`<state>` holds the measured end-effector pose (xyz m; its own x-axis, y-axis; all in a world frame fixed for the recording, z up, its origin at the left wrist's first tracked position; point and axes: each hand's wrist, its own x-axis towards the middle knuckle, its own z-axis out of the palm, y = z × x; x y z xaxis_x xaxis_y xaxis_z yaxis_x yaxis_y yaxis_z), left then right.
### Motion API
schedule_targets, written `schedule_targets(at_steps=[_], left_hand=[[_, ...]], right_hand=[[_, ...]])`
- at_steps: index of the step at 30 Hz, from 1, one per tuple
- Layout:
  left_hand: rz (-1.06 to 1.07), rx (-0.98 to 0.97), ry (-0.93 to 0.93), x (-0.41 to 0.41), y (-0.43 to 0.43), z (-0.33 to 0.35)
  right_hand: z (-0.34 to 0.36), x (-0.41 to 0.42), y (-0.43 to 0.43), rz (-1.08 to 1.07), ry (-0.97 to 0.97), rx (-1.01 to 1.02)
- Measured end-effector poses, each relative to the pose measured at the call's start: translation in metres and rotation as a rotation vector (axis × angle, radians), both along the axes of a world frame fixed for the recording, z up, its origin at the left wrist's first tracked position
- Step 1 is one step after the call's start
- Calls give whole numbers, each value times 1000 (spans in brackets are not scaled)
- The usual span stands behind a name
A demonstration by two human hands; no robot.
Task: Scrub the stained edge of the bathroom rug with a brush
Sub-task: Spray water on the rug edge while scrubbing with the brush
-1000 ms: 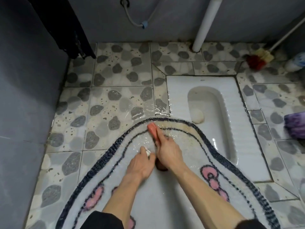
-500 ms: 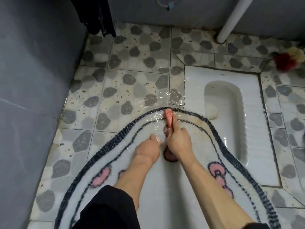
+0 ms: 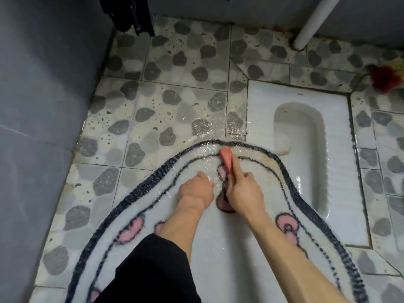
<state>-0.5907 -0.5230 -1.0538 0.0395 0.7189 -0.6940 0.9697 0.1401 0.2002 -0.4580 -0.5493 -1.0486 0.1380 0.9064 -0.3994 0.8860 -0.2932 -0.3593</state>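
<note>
A wet white bathroom rug [image 3: 229, 248] with dark striped borders and pink shapes lies on the tiled floor. Its far edge [image 3: 258, 153] carries a brownish stain. My right hand [image 3: 244, 193] grips a pink-orange brush [image 3: 227, 157], index finger laid along its back, the head pressed on the rug just inside the far border. My left hand [image 3: 196, 189] rests on the rug beside it, fingers curled down onto the pile, to the left of the brush.
A white squat toilet pan [image 3: 306, 162] sits right of the rug, its corner under the rug's edge. Grey wall [image 3: 43, 106] on the left. White pipe [image 3: 314, 20] at the back, a red and yellow broom head [image 3: 387, 77] far right. Wet pebble-pattern tiles [image 3: 164, 106].
The brush has moved forward to the far border of the rug. Both hands shifted forward with it and the view has leaned in closer.
</note>
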Motion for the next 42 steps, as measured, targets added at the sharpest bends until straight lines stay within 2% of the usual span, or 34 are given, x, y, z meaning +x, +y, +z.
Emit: schedule_targets(at_steps=[3, 7, 10, 12, 15, 17, 19, 21, 24, 26, 27, 29, 33, 35, 38, 40, 42], left_hand=[[-23, 12, 18, 2, 3, -4], [-75, 61, 14, -1, -2, -5], [-109, 85, 19, -3, -1, -5], [-128, 92, 25, -3, 1, -3], [-151, 90, 32, -4, 3, -1], [-124, 94, 27, -2, 0, 0], [-107, 93, 24, 0, -1, 1], [-87, 87, 36, 1, -2, 0], [-97, 65, 52, 1, 3, -1], [-109, 60, 52, 2, 4, -2], [-115, 65, 54, 2, 3, -3], [-113, 79, 60, 3, 1, -2], [-112, 88, 67, 4, -2, -4], [-113, 83, 80, 3, 1, -4], [-127, 78, 82, 5, 1, -6], [-122, 91, 86, 4, 0, -7], [-130, 100, 84, 4, -4, -6]], right_hand=[[21, 13, -65, 92, -18, -112], [-5, 15, 35, 114, -141, -19], [-10, 13, 81, 25, -95, 43], [-2, 11, 34, 5, -30, 24], [22, 15, -49, 96, 9, -73], [8, 33, -21, 148, -63, -54], [-4, 42, 40, 83, -153, 22], [-6, 41, 76, 10, -110, 74], [-2, 22, 18, -74, 1, 42], [18, 13, -47, 3, 46, -10], [24, 14, -51, 56, 59, -34], [12, 26, -17, 114, 1, 7], [-12, 39, 71, 10, -59, 95], [-11, 28, 43, -41, -10, 60], [16, 16, -50, 52, 91, -17], [13, 24, -47, 134, 52, -53], [-7, 31, -4, 115, -52, 5]])
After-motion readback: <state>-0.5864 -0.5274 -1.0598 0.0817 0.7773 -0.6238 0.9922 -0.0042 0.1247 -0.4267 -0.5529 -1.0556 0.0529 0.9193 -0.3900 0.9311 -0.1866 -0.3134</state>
